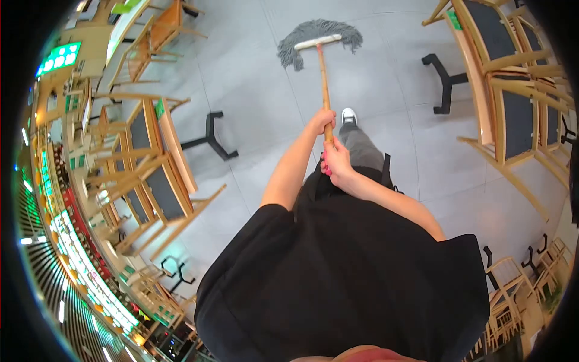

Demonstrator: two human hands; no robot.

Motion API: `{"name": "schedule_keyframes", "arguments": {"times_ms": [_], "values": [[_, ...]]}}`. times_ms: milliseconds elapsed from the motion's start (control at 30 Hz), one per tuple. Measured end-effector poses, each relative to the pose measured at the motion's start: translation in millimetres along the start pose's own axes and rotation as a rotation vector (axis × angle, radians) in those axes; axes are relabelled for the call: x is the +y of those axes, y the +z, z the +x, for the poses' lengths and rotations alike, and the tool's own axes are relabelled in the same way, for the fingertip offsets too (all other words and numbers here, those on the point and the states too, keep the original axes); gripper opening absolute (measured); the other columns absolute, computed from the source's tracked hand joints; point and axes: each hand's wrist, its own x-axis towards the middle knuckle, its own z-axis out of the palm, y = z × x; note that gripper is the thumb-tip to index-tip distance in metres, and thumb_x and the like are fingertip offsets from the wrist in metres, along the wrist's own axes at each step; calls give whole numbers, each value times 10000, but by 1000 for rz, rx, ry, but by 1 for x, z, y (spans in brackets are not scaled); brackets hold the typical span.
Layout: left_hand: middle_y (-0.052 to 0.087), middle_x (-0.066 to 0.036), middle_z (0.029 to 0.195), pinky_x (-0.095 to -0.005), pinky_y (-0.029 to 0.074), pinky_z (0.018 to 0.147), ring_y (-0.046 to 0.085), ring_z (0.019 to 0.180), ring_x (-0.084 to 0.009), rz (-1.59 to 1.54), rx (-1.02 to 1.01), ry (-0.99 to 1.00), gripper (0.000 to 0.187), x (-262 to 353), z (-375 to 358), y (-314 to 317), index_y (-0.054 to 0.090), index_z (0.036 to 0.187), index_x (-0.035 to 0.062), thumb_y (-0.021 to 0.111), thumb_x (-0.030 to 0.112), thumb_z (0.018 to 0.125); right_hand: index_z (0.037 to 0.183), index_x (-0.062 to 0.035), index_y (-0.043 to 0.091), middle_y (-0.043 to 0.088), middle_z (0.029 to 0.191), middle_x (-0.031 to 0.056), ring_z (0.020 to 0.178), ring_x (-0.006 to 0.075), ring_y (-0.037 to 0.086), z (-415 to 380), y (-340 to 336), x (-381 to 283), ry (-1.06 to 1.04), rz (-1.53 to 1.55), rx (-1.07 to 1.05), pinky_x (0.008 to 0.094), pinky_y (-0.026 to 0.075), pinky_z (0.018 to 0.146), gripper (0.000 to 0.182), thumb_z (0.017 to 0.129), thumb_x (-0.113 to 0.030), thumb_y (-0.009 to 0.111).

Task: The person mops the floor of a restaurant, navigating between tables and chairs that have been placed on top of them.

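Observation:
A mop with a wooden handle reaches forward from my body. Its grey string head lies spread on the floor, under a white crossbar. My left hand is wrapped round the handle, farther along it towards the mop head. Closer to my waist, my right hand grips the handle's end, where a pink part shows between the fingers. One white shoe stands just right of the handle; the other foot is hidden.
Grey floor runs between two rows of tables. Wooden chairs are upturned on the left table and the right table. Black table feet jut into the aisle at left and right. Lit signs line the far left.

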Motion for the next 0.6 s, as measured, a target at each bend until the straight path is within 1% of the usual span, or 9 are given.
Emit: {"name": "schedule_keyframes", "arguments": {"times_ms": [33, 100, 200, 300, 400, 433, 467, 500, 600], "values": [[425, -26, 575, -249, 362, 369, 423, 428, -113, -17, 15, 5, 121, 32, 11, 3, 384, 820, 41, 502, 22, 800, 1223, -187, 411, 413, 679, 14, 449, 99, 383, 9, 8, -30, -10, 8, 3, 229, 310, 381, 304, 921, -217, 433], [425, -23, 557, -254, 364, 372, 422, 426, -116, -82, 56, -10, 113, 64, 19, 6, 390, 798, 43, 502, 39, 807, 1212, -188, 420, 408, 665, 13, 439, 99, 380, 16, 18, -68, 6, 4, 12, 231, 306, 372, 293, 920, -212, 430], [426, -21, 532, -259, 366, 380, 420, 424, -119, 78, 85, 51, 124, 101, 26, 15, 399, 744, 44, 499, 55, 815, 1228, -196, 413, 410, 662, 15, 427, 102, 375, 34, 22, -107, 35, -19, -2, 235, 296, 359, 313, 915, -205, 432], [429, -24, 524, -269, 373, 394, 421, 423, -124, -114, 155, 15, 146, 143, 40, 21, 411, 696, 45, 493, 52, 816, 1295, -217, 355, 419, 680, 20, 415, 105, 367, 46, 34, -155, 65, -49, 24, 236, 285, 348, 393, 911, -199, 437], [428, -21, 538, -264, 373, 399, 411, 426, -122, -25, 58, -42, 143, 188, 57, 5, 414, 690, 42, 485, 40, 813, 1350, -213, 284, 422, 683, 26, 421, 111, 388, 54, 57, -192, 78, -62, 40, 243, 302, 351, 466, 910, -198, 437], [422, -16, 543, -264, 376, 402, 406, 432, -118, -113, 24, -99, 147, 206, 59, -1, 415, 676, 42, 472, 32, 811, 1370, -211, 252, 424, 682, 29, 427, 114, 396, 60, 65, -208, 75, -80, 14, 249, 308, 355, 497, 909, -196, 438], [420, -16, 543, -263, 376, 402, 406, 435, -117, -138, 36, -98, 148, 225, 62, -4, 416, 671, 40, 470, 29, 808, 1390, -209, 221, 426, 682, 32, 432, 117, 405, 66, 72, -224, 64, -95, -9, 254, 314, 360, 529, 909, -195, 440], [418, -16, 542, -262, 376, 402, 407, 437, -115, -162, 43, -101, 149, 241, 69, -6, 417, 666, 39, 468, 25, 805, 1372, -199, 246, 427, 688, 31, 429, 110, 404, 73, 81, -238, 54, -93, 12, 246, 321, 361, 501, 909, -200, 438], [420, -24, 539, -269, 380, 405, 415, 444, -123, -181, 44, -60, 141, 280, 107, -20, 426, 657, 37, 465, 14, 791, 1385, -186, 235, 438, 681, 27, 432, 116, 408, 114, 96, -275, 42, -59, -2, 254, 317, 365, 518, 910, -200, 442]]}}
